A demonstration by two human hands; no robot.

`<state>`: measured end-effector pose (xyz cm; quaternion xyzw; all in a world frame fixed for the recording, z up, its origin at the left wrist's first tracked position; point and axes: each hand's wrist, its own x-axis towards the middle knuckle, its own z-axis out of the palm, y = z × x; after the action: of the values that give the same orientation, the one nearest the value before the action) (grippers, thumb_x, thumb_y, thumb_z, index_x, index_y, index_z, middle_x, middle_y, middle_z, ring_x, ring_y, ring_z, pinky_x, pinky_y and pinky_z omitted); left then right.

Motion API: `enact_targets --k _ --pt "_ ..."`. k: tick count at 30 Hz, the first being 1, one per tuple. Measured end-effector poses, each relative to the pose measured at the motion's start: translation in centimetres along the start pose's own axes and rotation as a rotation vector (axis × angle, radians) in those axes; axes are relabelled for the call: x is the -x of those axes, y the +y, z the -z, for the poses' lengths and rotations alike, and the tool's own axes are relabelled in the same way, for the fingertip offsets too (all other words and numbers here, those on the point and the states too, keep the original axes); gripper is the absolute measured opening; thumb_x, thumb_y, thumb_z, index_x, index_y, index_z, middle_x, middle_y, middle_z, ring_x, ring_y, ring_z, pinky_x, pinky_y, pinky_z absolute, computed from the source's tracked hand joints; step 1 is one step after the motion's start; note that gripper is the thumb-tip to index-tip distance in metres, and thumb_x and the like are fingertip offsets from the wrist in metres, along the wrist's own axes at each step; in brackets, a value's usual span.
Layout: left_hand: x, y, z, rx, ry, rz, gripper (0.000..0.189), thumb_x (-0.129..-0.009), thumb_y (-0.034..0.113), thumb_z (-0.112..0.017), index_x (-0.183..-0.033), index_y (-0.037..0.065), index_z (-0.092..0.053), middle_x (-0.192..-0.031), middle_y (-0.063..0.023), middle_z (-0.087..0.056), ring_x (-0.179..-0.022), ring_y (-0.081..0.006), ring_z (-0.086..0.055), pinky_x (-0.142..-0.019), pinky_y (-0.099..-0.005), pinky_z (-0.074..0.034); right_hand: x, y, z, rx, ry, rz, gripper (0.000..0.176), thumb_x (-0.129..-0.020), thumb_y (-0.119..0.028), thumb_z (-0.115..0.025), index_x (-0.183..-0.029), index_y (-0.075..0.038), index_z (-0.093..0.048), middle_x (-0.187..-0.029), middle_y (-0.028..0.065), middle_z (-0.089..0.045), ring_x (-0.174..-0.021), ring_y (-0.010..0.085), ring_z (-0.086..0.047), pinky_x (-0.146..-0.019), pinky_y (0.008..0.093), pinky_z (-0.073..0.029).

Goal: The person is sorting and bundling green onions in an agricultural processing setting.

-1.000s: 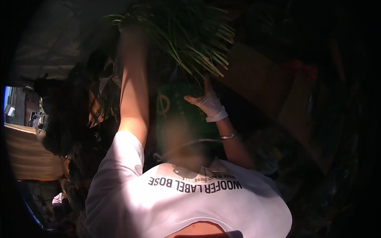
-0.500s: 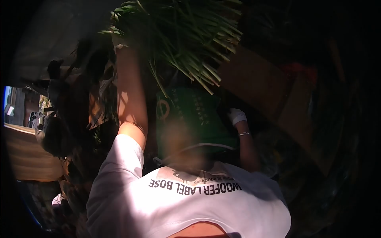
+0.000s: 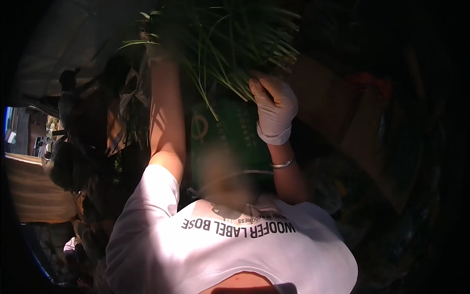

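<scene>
A large bunch of long, thin green stalks (image 3: 220, 39) spreads across the top of the view, with its cut ends pointing right. My left hand (image 3: 154, 51) is closed on the leafy left side of the bunch; leaves and shadow hide most of its fingers. My right hand (image 3: 277, 105), in a pale glove with soiled fingers, is at the cut ends. Its fingers are bent together against the lower stalks, and whatever is between the fingertips is hidden. Below the bunch, a green apron (image 3: 232, 134) with printed characters covers my lap.
Brown cardboard (image 3: 318, 93) lies in shadow on the right, with something red (image 3: 372, 83) behind it. Dark, cluttered objects (image 3: 73, 152) stand on the left beside a tan sheet-like surface (image 3: 39, 191). Much of the right side is too dark to make out.
My right hand has risen from beside the apron to the cut ends of the stalks, and its fingers have closed there. My left hand and the bunch have shifted slightly.
</scene>
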<state>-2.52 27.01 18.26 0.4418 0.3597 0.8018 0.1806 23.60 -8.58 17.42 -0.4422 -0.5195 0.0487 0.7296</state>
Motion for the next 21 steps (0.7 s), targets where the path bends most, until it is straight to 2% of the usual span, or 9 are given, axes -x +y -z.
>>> enact_targets --k 2,5,7,9,11,13,14,17,21 --pt "-0.5 -0.4 1.3 0.247 -0.135 0.201 0.030 -0.086 0.028 -0.056 -0.106 0.005 -0.057 -0.096 -0.0078 -0.061 -0.078 -0.0167 -0.063 -0.061 -0.0262 -0.051 1.0 0.1 0.6 -0.270 0.101 -0.185 0.014 -0.081 -0.017 -0.068 -0.084 -0.004 -0.064 -0.081 0.0065 -0.065 -0.067 0.0128 -0.059 -0.058 0.0259 -0.044" --pt "3.2 4.2 1.8 -1.421 -0.297 -0.761 0.032 -0.092 0.032 -0.045 -0.111 0.009 -0.057 -0.107 -0.0082 -0.060 -0.099 -0.0253 -0.057 -0.085 -0.0401 -0.047 2.0 2.4 4.8 -0.933 0.222 -0.663 0.017 -0.086 -0.021 -0.064 -0.086 -0.004 -0.061 -0.081 0.0043 -0.064 -0.062 0.0069 -0.053 -0.058 0.0237 -0.041" --pt "3.5 4.4 2.0 -1.366 -0.255 -0.970 0.032 -0.092 0.030 -0.045 -0.114 0.010 -0.056 -0.111 -0.0077 -0.059 -0.101 -0.0240 -0.057 -0.086 -0.0389 -0.046 4.5 6.9 9.4 -1.217 0.115 -0.696 0.018 -0.087 -0.024 -0.062 -0.088 -0.006 -0.059 -0.081 0.0035 -0.063 -0.056 0.0049 -0.044 -0.057 0.0221 -0.038" --pt "3.8 3.8 1.9 -1.322 -0.216 -1.089 0.031 -0.092 0.030 -0.045 -0.114 0.010 -0.055 -0.112 -0.0075 -0.059 -0.101 -0.0233 -0.057 -0.087 -0.0383 -0.046 6.1 9.6 13.6 -1.082 0.217 -0.797 0.023 -0.087 -0.029 -0.062 -0.084 -0.007 -0.059 -0.081 0.0024 -0.061 -0.052 0.0034 -0.034 -0.056 0.0214 -0.036" --pt "4.1 3.3 1.6 -1.320 -0.194 -1.092 0.031 -0.091 0.030 -0.046 -0.112 0.010 -0.056 -0.111 -0.0074 -0.059 -0.100 -0.0233 -0.057 -0.086 -0.0383 -0.046 8.4 12.0 17.4 -0.821 0.113 -0.849 0.023 -0.085 -0.029 -0.064 -0.090 -0.006 -0.061 -0.086 0.0049 -0.064 -0.060 0.0093 -0.049 -0.064 0.0253 -0.042" --pt "4.4 2.7 1.4 -1.321 -0.170 -1.081 0.030 -0.091 0.030 -0.046 -0.111 0.010 -0.056 -0.110 -0.0074 -0.059 -0.099 -0.0232 -0.057 -0.086 -0.0382 -0.046 8.9 11.8 18.3 0.928 -0.704 -0.668 0.024 -0.081 -0.024 -0.064 -0.098 -0.007 -0.064 -0.096 0.0079 -0.064 -0.080 0.0201 -0.061 -0.077 0.0313 -0.046" --pt "4.8 2.6 0.9 -1.326 -0.161 -1.078 0.030 -0.091 0.030 -0.046 -0.110 0.010 -0.057 -0.109 -0.0073 -0.059 -0.098 -0.0232 -0.057 -0.085 -0.0382 -0.046 7.4 9.9 17.0 0.983 -0.518 -0.411 0.028 -0.078 -0.017 -0.065 -0.104 -0.007 -0.064 -0.103 0.0102 -0.063 -0.099 0.0283 -0.059 -0.088 0.0354 -0.044" --pt "4.9 2.1 0.6 -1.342 -0.118 -1.079 0.029 -0.090 0.030 -0.046 -0.108 0.010 -0.057 -0.108 -0.0072 -0.060 -0.097 -0.0232 -0.058 -0.085 -0.0381 -0.046 2.6 4.5 10.9 0.106 -0.070 -0.218 0.018 -0.081 0.003 -0.060 -0.098 -0.002 -0.063 -0.093 0.0089 -0.062 -0.078 0.0147 -0.059 -0.066 0.0246 -0.048" --pt "5.1 1.6 0.0 -1.400 -0.021 -1.123 0.028 -0.090 0.030 -0.047 -0.105 0.010 -0.058 -0.106 -0.0071 -0.061 -0.095 -0.0231 -0.058 -0.084 -0.0379 -0.046 -1.3 0.7 5.3 0.388 -0.073 0.083 0.022 -0.073 -0.008 -0.070 -0.095 -0.011 -0.065 -0.091 0.0035 -0.061 -0.079 0.0209 -0.058 -0.067 0.0313 -0.049"
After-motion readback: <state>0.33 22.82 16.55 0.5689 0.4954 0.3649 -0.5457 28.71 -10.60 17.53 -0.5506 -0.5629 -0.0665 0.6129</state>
